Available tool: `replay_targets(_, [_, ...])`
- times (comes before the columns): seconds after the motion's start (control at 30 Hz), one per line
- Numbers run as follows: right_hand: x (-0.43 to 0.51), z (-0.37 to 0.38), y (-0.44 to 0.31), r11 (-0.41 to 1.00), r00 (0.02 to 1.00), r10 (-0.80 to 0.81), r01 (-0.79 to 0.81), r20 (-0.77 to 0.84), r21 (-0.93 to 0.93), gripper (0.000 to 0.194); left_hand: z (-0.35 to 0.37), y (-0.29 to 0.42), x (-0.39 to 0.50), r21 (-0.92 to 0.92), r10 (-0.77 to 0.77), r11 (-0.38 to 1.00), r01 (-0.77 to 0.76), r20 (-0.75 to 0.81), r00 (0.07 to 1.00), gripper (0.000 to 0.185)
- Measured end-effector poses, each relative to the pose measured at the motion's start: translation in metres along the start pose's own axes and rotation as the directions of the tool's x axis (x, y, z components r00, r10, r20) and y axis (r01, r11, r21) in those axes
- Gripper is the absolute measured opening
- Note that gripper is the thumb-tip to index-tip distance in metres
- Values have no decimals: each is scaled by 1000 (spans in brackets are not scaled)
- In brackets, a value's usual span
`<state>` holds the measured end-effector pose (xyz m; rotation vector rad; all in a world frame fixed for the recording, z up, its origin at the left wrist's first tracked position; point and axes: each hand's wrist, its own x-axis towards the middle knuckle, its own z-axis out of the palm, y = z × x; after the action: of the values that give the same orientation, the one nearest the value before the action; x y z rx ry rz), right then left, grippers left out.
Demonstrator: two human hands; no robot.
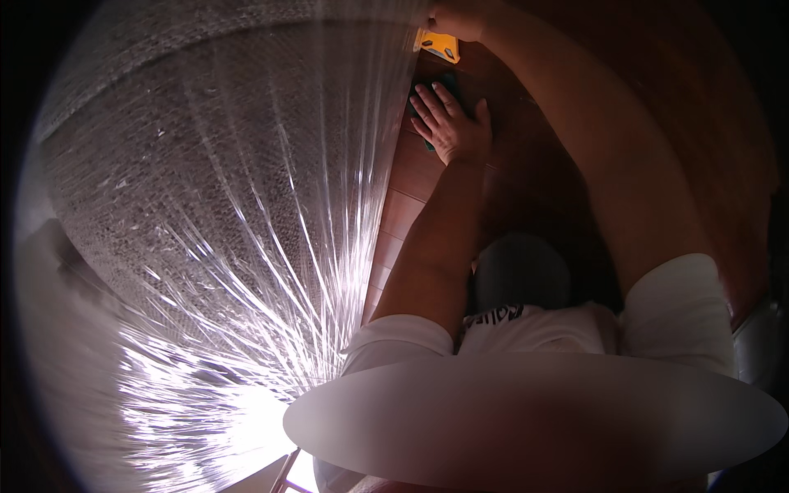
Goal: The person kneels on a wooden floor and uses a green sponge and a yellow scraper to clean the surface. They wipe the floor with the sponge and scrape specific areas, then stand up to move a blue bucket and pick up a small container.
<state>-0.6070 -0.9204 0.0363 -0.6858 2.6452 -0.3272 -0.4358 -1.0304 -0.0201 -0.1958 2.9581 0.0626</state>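
My left hand point(453, 126) lies with spread fingers on a dark green pad point(429, 145), pressed flat to the reddish-brown plank floor point(407, 175). Only part of the pad shows around the fingers. Farther up, at the top edge of the picture, my right hand point(456, 20) is at a yellow plastic tool point(439, 45) with cut-out holes. The fingers there are partly cut off by the frame, so the grip on the tool is not clear. The tool rests close to the edge of a clear plastic sheet point(277, 154).
Shiny, wrinkled plastic covers a grey textured surface on the left, its edge running beside my left forearm. Strong light glares off the sheet at the lower left. My knee point(524, 271) is below my arms, and dark brown planks continue to the right.
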Motion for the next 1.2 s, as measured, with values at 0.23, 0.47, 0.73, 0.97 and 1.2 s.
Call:
replay_targets(0.23, [2,-1,4,999,999,-18,19,-29,34,36,0,0,0,6,0,1000,0,-5,1000,82])
replay_targets(0.47, [-4,-13,19,988,991,130,-128,-26,86,34,-1,0,-1,9,-5,1000,5,8,1000,81])
replay_targets(0.73, [-1,-11,12,987,987,156,-155,-25,27,31,-4,1,0,4,-13,1000,13,18,1000,80])
replay_targets(0.97, [1,-11,19,989,983,149,-151,-104,-8,32,-7,1,1,23,-13,1000,13,18,1000,81])
replay_targets(1.2, [-29,-25,46,989,992,127,-126,7,-72,28,-11,3,0,30,-45,999,43,71,996,80])
